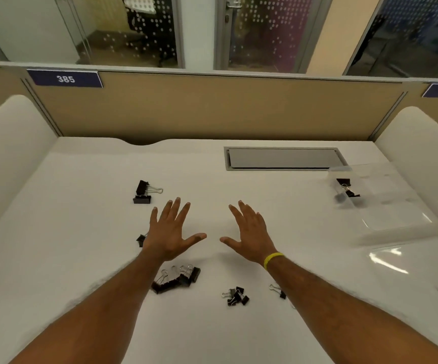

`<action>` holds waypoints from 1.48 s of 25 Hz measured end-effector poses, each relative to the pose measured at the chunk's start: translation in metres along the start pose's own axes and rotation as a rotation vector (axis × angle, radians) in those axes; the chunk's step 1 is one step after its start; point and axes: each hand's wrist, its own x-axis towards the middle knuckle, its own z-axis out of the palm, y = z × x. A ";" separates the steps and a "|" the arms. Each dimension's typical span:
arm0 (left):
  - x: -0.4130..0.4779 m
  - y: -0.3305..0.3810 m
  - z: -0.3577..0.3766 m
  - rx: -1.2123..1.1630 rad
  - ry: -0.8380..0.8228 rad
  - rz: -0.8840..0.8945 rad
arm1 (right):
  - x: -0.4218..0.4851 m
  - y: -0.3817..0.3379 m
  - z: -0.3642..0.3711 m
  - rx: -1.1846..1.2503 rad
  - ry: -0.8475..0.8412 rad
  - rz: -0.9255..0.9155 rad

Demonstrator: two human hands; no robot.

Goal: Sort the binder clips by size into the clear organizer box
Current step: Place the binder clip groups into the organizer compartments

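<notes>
Organizer box (391,206) holds black clips (348,190); left hand (172,232), right hand (252,232): fingers (174,211) spread, empty.

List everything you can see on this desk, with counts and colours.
Large binder clips: two, black, far left of desk.
Binder clip: one, black, partly hidden, left middle.
Binder clip pile: several, black, near edge, left.
Small binder clips: about four, black, near centre.
Small binder clip: one, black, near right.
Clear organizer box: one, transparent, right side; some black clips inside.
Cable hatch: one, grey, back.
Wristband: one, yellow, right wrist.
Left hand: one, open, over desk.
Right hand: one, open, over desk.
</notes>
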 end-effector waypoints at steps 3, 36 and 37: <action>-0.013 -0.036 0.002 -0.039 -0.002 -0.027 | 0.007 -0.028 0.015 0.008 -0.020 -0.009; 0.092 -0.146 0.022 -0.296 0.156 -0.496 | 0.242 -0.159 0.080 -0.002 -0.129 -0.093; 0.092 -0.146 0.022 -0.302 0.155 -0.490 | 0.245 -0.159 0.082 0.001 -0.133 -0.090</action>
